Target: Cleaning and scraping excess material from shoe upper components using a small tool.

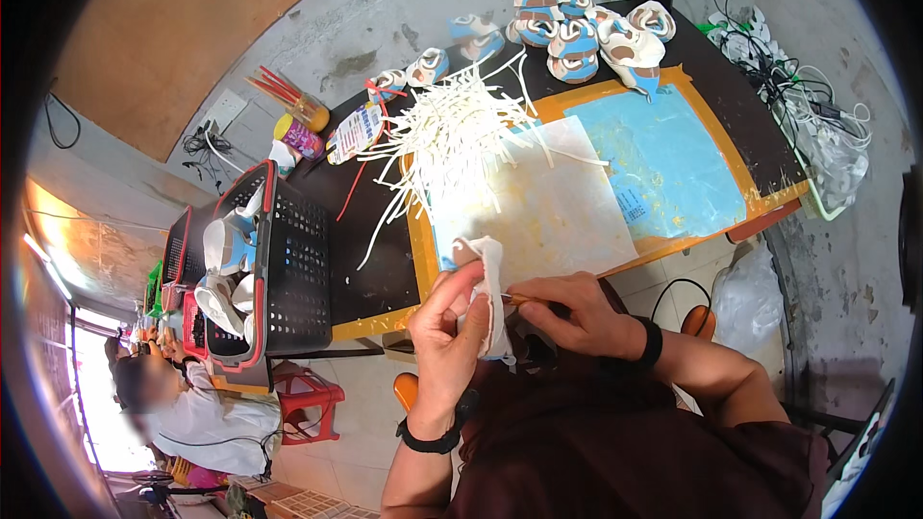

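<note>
My left hand (444, 332) is closed around a white shoe upper (493, 274), held upright just off the table's front edge. Its fingers reach inside the upper and the thumb presses its side. My right hand (582, 312) pinches a small hand tool with an orange-brown handle (519, 299). The thin metal tip of that tool meets the edge of the upper; whether it passes through cannot be made out. Beyond the hands, a whitish sheet (548, 202) lies on the table, with a heap of white strips (461, 135) along its far left side.
Blue, white and brown shoe uppers (574, 48) stand stacked at the back. A blue sheet (673, 173) edged with orange tape covers the table's right. On the left are a black basket (298, 259) of uppers, a red stool (312, 407) and another person (212, 418). Cables (779, 77) hang right.
</note>
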Demonstrator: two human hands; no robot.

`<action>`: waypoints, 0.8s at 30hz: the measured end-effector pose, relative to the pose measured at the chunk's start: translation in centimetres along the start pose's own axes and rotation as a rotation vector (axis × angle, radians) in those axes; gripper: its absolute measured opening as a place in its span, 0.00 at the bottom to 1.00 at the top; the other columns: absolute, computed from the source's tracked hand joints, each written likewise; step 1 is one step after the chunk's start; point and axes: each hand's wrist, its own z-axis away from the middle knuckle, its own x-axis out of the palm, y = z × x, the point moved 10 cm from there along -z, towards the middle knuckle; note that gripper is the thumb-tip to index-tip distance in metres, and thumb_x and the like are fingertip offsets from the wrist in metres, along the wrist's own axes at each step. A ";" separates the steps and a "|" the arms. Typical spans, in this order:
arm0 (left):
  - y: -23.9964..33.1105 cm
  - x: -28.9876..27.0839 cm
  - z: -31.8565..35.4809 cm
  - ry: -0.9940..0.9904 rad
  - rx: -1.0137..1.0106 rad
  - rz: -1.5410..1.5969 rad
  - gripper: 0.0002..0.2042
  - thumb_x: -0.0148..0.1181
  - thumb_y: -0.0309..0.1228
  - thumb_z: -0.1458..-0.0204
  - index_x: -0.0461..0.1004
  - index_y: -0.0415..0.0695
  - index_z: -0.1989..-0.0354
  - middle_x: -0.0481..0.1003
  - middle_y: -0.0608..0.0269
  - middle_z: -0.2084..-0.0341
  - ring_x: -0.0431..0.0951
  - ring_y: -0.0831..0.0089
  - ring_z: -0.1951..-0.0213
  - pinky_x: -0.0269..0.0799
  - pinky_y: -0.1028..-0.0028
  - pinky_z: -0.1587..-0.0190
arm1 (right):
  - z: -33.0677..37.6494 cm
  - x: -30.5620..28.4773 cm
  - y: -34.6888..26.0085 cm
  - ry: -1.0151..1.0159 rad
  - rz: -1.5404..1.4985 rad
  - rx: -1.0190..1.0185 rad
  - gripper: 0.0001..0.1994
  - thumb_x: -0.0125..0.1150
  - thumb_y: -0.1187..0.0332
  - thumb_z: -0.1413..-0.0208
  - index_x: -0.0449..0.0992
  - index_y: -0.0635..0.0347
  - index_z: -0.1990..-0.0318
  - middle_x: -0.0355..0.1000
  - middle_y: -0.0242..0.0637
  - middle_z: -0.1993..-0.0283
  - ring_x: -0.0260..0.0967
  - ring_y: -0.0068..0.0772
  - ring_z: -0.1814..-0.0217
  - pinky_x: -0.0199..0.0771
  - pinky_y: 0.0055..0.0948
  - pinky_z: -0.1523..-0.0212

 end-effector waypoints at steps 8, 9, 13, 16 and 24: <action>-1.6 1.2 0.1 -0.096 -0.107 0.107 0.12 0.55 0.16 0.45 0.74 0.34 0.52 0.71 0.67 0.69 0.69 0.83 0.65 0.63 0.84 0.65 | 0.1 -1.3 -2.5 0.046 0.352 -0.209 0.09 0.61 0.71 0.48 0.76 0.58 0.59 0.68 0.36 0.78 0.68 0.37 0.81 0.65 0.33 0.81; -1.6 1.3 0.1 -0.108 -0.099 0.108 0.12 0.56 0.16 0.46 0.74 0.34 0.53 0.71 0.68 0.71 0.69 0.83 0.65 0.63 0.84 0.65 | 0.1 -1.3 -3.2 0.045 0.417 -0.252 0.09 0.62 0.71 0.49 0.76 0.58 0.60 0.67 0.35 0.79 0.67 0.36 0.82 0.63 0.33 0.83; -1.4 1.8 0.1 -0.147 -0.071 0.080 0.11 0.57 0.17 0.46 0.75 0.35 0.54 0.71 0.67 0.70 0.69 0.81 0.66 0.63 0.83 0.64 | 0.1 -1.6 -3.7 -0.024 0.460 -0.231 0.08 0.61 0.71 0.49 0.77 0.58 0.60 0.68 0.36 0.79 0.67 0.36 0.82 0.64 0.33 0.82; -1.2 2.0 0.3 -0.140 -0.054 0.045 0.12 0.59 0.16 0.49 0.76 0.36 0.56 0.70 0.66 0.70 0.69 0.78 0.63 0.64 0.81 0.60 | -0.1 -2.0 -2.5 -0.096 0.186 -0.075 0.07 0.61 0.72 0.48 0.77 0.59 0.60 0.69 0.36 0.78 0.67 0.38 0.81 0.64 0.32 0.81; 0.9 4.2 0.6 -0.321 0.142 -0.109 0.11 0.57 0.23 0.51 0.76 0.39 0.58 0.66 0.53 0.46 0.66 0.64 0.47 0.60 0.66 0.43 | 1.4 -0.8 -0.6 -0.255 -0.264 0.181 0.09 0.56 0.69 0.40 0.76 0.66 0.61 0.72 0.32 0.74 0.65 0.21 0.76 0.66 0.26 0.73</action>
